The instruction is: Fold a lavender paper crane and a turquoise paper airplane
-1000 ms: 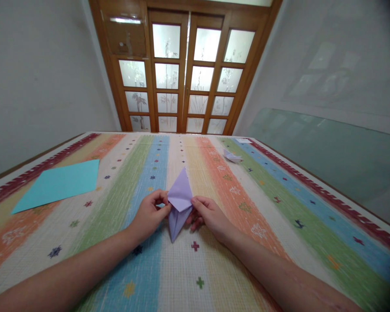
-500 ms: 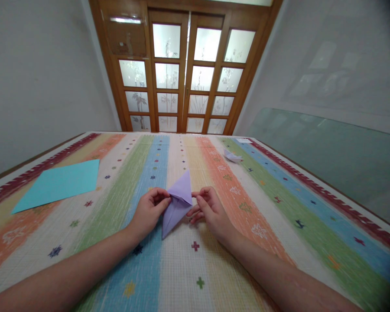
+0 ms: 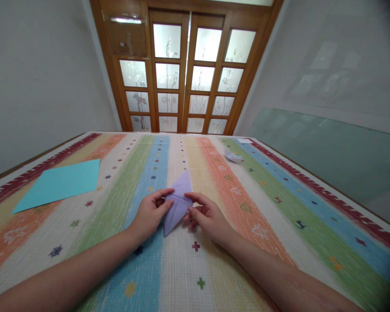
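Observation:
A folded piece of purple paper [image 3: 179, 203], pointed at its far and near ends, is held just above the striped tablecloth. A crease line crosses its middle. My left hand [image 3: 152, 211] pinches its left corner between thumb and fingers. On the opposite side, my right hand [image 3: 206, 213] grips the right corner, index finger on top and thumb at the near edge. The remaining fingers of the right hand curl beneath, partly hidden.
A flat turquoise sheet [image 3: 60, 184] lies at the left of the striped tablecloth [image 3: 117, 268]. A pale folded paper piece [image 3: 233, 156] sits toward the far right, with a small white slip [image 3: 244, 141] behind it. Wooden glass-paned doors [image 3: 185, 69] stand beyond the table.
My right hand has moved left and closed on the right corner of the purple paper. My left fingers have shifted slightly further onto it, and the paper lies flatter.

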The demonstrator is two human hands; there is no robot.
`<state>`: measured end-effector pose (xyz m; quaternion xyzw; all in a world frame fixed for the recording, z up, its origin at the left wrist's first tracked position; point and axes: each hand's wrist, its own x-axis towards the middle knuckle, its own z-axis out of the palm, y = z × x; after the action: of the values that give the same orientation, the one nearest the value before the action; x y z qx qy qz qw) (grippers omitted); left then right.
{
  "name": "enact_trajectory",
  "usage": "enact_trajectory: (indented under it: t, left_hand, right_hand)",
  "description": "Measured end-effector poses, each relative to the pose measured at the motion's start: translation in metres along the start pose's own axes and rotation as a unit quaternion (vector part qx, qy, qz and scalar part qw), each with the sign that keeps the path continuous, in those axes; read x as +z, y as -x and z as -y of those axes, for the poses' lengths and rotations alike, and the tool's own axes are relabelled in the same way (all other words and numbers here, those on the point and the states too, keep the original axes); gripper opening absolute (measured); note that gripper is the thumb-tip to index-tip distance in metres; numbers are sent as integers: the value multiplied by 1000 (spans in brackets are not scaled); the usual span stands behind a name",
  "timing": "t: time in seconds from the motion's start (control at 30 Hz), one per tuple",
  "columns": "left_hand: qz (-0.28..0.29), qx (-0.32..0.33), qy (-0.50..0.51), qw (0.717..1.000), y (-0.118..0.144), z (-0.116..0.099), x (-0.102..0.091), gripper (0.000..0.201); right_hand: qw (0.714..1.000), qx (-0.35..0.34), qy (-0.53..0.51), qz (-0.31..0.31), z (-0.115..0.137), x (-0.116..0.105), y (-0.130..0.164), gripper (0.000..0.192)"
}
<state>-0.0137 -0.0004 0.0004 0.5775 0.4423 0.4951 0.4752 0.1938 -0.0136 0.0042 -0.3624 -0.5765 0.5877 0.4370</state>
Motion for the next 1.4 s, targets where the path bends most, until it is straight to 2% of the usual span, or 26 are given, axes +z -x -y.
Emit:
enact_trajectory:
  t: [0.17,0.33,0.6,0.83,1.07,1.17,1.23,1.33,1.4]
  left_hand:
    - [10,16,-51,999,2,-7,2,33]
    - [40,4,-7,999,4,-7,3,33]
    - [70,4,4,998,5,-7,7,42]
    - [94,3,48,994,7,-6,10,46]
    - [128,4,93,987,8,-10,9,48]
    - [101,8,90,991,7,-11,8,47]
    - [81,12,78,994,6,-11,7,47]
    - [63,20,62,996,4,-9,5,48]
    - [53,28,54,997,3,-7,3,47]
  right_hand:
    - [999,25,22,-31,0,-3,-2,42]
    - [996,26,65,-58,3,-4,-2,40]
    - [990,-5,133,-57,4,2,2,43]
    - [977,-50,194,-79,7,5,1,36]
    - [990,-4,124,-73,3,4,0,33]
    - [995,2,72,-66,-1,2,-1,35]
    - [996,-18,41,-71,-3,0,-3,35]
    - [995,-48,13,-85,-1,-1,-5,29]
    - [995,-42,-4,-91,2,0,-6,25]
